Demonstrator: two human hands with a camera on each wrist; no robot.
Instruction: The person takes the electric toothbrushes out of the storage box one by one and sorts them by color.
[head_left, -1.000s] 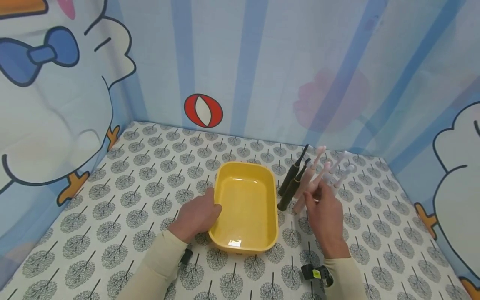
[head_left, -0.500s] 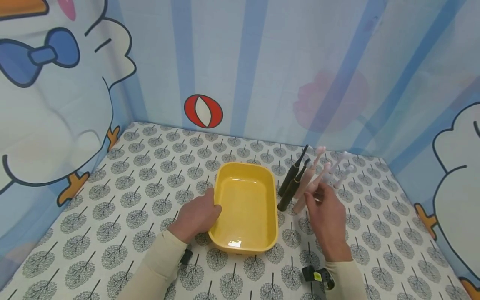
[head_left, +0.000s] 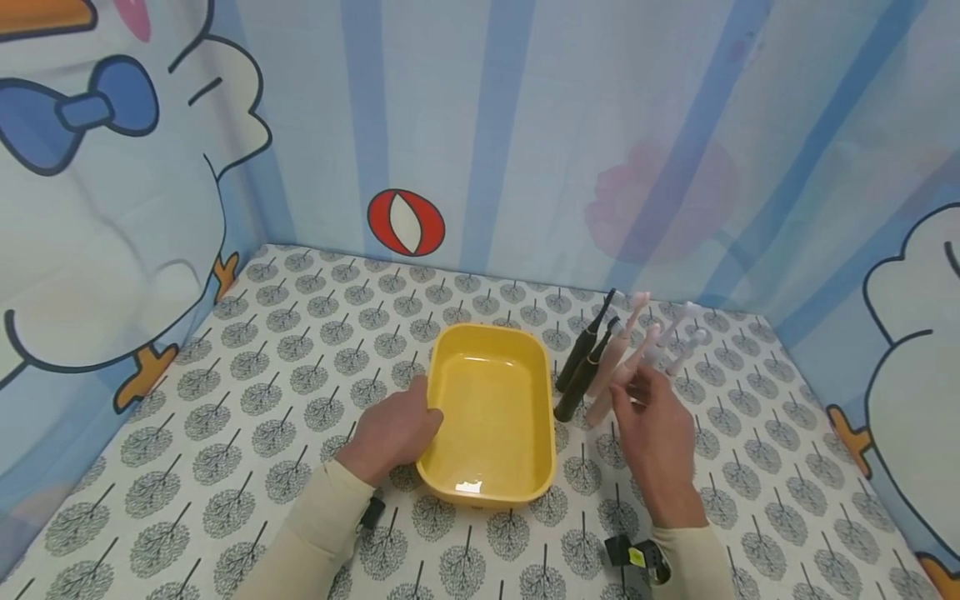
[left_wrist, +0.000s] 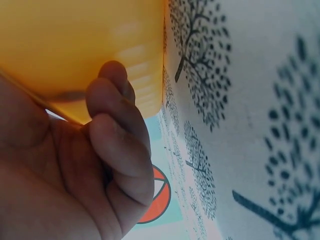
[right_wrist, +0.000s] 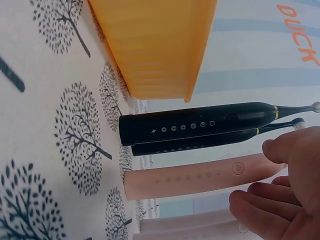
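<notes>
My left hand (head_left: 397, 425) grips the left rim of a yellow plastic basin (head_left: 491, 417), fingers curled under it in the left wrist view. My right hand (head_left: 656, 433) is at the front pink electric toothbrush (right_wrist: 205, 175), thumb on one side of its upper body and a finger on the other. Two black electric toothbrushes (right_wrist: 195, 122) stand upright between that one and the basin. Another pink toothbrush (head_left: 615, 358) stands behind the front one. Pale white toothbrushes (head_left: 686, 354) rise behind my right hand, their lower parts hidden by it.
A white cloth with dark tree prints (head_left: 300, 400) covers the table. Behind it hangs a blue-striped curtain (head_left: 480, 133) with cartoon ducks and a red ball. Both wrists carry small black cameras, such as the right one (head_left: 633, 550).
The right hand and wrist have shifted slightly to the right, with the fingertips staying at the pink toothbrush. The left hand, basin and toothbrushes have stayed in place.
</notes>
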